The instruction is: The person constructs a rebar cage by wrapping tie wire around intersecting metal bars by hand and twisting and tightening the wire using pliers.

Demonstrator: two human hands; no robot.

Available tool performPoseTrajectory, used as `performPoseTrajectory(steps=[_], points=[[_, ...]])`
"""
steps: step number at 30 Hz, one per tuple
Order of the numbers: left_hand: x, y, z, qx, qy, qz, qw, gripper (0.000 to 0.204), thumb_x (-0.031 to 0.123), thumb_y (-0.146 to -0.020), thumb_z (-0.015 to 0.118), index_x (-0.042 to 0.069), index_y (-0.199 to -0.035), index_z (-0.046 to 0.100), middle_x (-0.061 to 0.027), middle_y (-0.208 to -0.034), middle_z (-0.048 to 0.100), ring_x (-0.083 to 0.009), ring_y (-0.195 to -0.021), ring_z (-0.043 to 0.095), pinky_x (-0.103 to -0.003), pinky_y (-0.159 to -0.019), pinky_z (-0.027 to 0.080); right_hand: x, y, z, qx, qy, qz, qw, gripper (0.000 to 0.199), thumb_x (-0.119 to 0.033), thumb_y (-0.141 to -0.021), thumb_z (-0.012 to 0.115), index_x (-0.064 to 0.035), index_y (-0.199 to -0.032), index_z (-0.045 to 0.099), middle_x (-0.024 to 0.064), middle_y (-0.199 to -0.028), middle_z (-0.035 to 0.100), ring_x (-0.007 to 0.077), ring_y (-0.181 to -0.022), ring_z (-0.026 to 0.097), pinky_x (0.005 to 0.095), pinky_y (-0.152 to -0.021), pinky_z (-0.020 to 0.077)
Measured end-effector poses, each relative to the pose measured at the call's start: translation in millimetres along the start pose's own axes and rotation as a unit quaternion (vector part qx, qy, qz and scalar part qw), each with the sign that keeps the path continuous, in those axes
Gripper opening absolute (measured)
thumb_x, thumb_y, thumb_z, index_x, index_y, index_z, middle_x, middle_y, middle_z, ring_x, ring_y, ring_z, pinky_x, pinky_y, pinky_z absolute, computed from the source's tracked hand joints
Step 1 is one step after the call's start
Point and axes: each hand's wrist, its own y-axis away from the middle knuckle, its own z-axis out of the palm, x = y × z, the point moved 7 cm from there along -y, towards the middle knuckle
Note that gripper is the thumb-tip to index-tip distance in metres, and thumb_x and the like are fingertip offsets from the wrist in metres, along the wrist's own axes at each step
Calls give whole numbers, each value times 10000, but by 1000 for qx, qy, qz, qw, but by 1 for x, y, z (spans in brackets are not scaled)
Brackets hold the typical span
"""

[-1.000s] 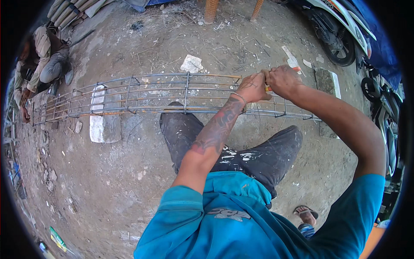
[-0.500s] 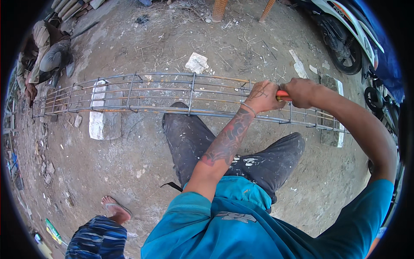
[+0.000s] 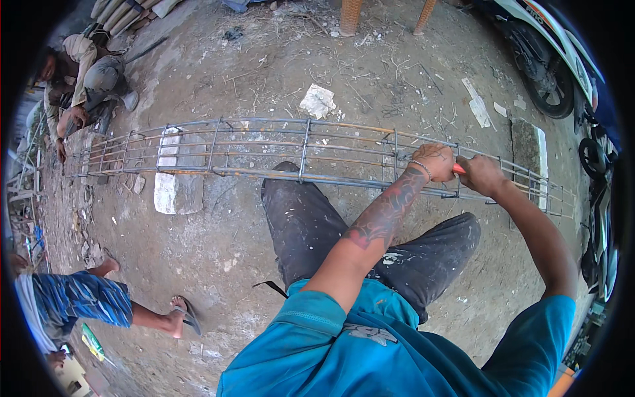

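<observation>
your left hand (image 3: 433,161) is closed on the top bars of the long rebar cage (image 3: 278,155), right where one of its upright stirrups crosses, with a thin bracelet at the wrist and a tattooed forearm running down to your blue shirt. your right hand (image 3: 481,175) sits just beside it, fingers wrapped tight round a tool with an orange handle (image 3: 458,169); only a short bit of the handle shows between the two hands, and the working end is hidden, so you cannot tell what kind of tool it is. the cage lies lengthwise across the dirt ground (image 3: 225,245) in front of your knees, stretching from the far left almost to the right rim of the view, rusty in places, and it passes over a pale concrete block (image 3: 173,188) on the left and another slab (image 3: 529,145) on the right. at its far left end another person (image 3: 83,73) crouches by the bars. a crumpled scrap of paper (image 3: 318,101) lies beyond the cage, a motorbike (image 3: 549,59) is parked at the upper right, and a bare leg in a sandal (image 3: 155,317) stands at the lower left, well apart from you.
</observation>
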Motion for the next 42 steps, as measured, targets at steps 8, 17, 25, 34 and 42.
performPoseTrajectory(steps=[8,17,25,34,42], points=[[9,38,-29,151,62,102,981,291,280,-680,706,15,-784,644,-177,-728,631,-343,-695,628,-421,-655,495,-59,19,-92,61,131,11,989,378,-192,-755,615,-47,-1094,535,138,-786,643,289,-768,654,364,-676,511],[-11,76,-46,469,205,179,840,228,220,-693,694,42,-742,560,-110,-631,547,-316,-573,568,-384,-502,430,-79,27,-73,-335,-596,158,713,371,-240,-829,650,65,-1005,533,184,-817,617,253,-731,656,341,-643,568],[-7,106,-51,440,219,269,828,166,163,-677,636,56,-728,519,-104,-657,499,-318,-621,542,-411,-557,421,-118,34,-73,-231,-508,218,800,197,-32,-788,608,51,-947,527,115,-683,600,160,-529,593,285,-446,488],[8,45,-48,-179,365,204,890,167,187,-711,642,21,-700,644,-161,-685,628,-318,-702,626,-371,-662,501,-110,13,-105,-140,98,17,985,311,-113,-781,561,63,-1036,537,171,-879,659,275,-843,665,367,-715,537],[-6,80,-52,387,240,174,873,203,161,-657,694,52,-725,536,-112,-639,560,-338,-609,562,-420,-608,455,-97,29,-109,-381,-210,238,868,344,-242,-668,647,-12,-924,636,184,-931,652,218,-873,653,321,-732,517]])
